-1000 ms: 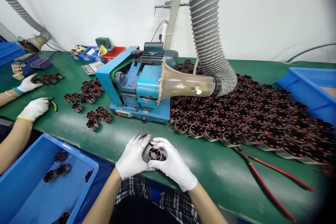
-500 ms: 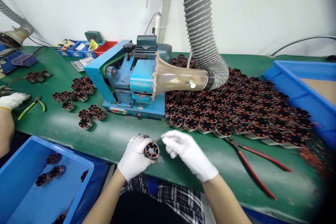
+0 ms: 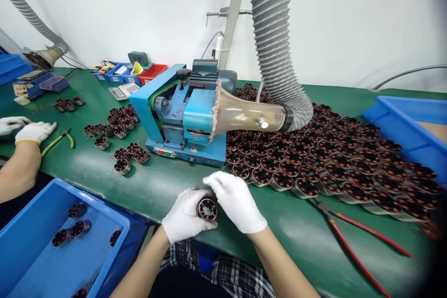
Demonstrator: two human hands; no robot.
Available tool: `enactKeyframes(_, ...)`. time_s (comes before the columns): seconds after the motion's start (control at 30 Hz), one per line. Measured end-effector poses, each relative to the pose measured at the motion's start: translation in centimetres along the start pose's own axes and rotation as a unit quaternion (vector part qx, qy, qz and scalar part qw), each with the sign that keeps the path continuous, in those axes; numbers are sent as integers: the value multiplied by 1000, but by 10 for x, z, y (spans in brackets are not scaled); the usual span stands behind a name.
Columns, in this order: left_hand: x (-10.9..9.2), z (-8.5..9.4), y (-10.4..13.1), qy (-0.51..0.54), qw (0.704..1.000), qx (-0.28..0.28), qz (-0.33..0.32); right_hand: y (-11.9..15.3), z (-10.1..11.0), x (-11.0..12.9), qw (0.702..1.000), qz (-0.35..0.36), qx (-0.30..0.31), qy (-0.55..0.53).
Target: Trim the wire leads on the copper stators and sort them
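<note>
My left hand, in a white glove, is wrapped round a motor stator with a metal rim and copper windings, its round face turned up towards me. A thin wire loops across the back of this glove. Close by on the right, my gloved right hand has its fingers bent and pressed together just above the stator's rim. What those fingertips grip, if anything, is too small to make out. Both hands are over the front edge of the green table.
A blue belt grinder with a ribbed hose stands behind my hands. Many stators crowd the right, beside red-handled pliers. Front left is a blue bin. A co-worker's gloved hands are near green-handled pliers.
My right hand has moved left, up to the stator in my left hand. The camera view has shifted a little. The co-worker's second glove has come into fuller view.
</note>
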State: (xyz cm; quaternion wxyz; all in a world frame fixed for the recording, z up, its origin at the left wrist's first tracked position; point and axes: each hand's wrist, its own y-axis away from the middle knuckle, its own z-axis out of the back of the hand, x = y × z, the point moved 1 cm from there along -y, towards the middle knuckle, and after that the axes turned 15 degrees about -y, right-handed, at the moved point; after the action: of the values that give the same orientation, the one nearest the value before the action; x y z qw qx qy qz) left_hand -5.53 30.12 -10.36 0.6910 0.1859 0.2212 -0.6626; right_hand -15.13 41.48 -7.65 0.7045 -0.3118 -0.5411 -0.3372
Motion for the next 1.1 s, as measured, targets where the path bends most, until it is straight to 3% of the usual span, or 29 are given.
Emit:
enactKeyframes(0.13, 1, -1, 2, 6, 1000, 0, 17, -12, 25, 5, 990, -27, -121, -66)
enactKeyframes(0.23, 3, -3, 4, 22, 999, 0, 44, 5, 29, 0, 970, -135, -57, -192)
enactKeyframes(0.33, 3, -5, 4, 32, 998, -3, 55, 32, 18, -11, 918, -218, 18, -330)
enactKeyframes(0.43, 3, -7, 4, 39, 997, -8, 63, 47, 10, -22, 884, -231, -29, -406)
enactKeyframes(0.5, 4, -8, 5, 39, 996, -7, 75, 51, 8, -28, 900, -255, -23, -352)
enactKeyframes(0.57, 4, -8, 5, 36, 996, -1, 78, 52, 8, -30, 937, -262, 19, -228)
enactKeyframes(0.63, 4, -7, 5, 32, 997, 5, 70, 52, 10, -29, 967, -227, 64, -94)
enactKeyframes(0.73, 3, -5, 4, 22, 998, 9, 58, 50, 12, -25, 981, -168, 101, 16)
enactKeyframes(0.97, 6, -6, 2, 16, 999, 19, 45, 26, 20, -32, 982, -160, 103, 8)
enactKeyframes(1.1, 9, -7, 4, 25, 999, 17, 36, 25, 30, -43, 984, -176, 28, -16)
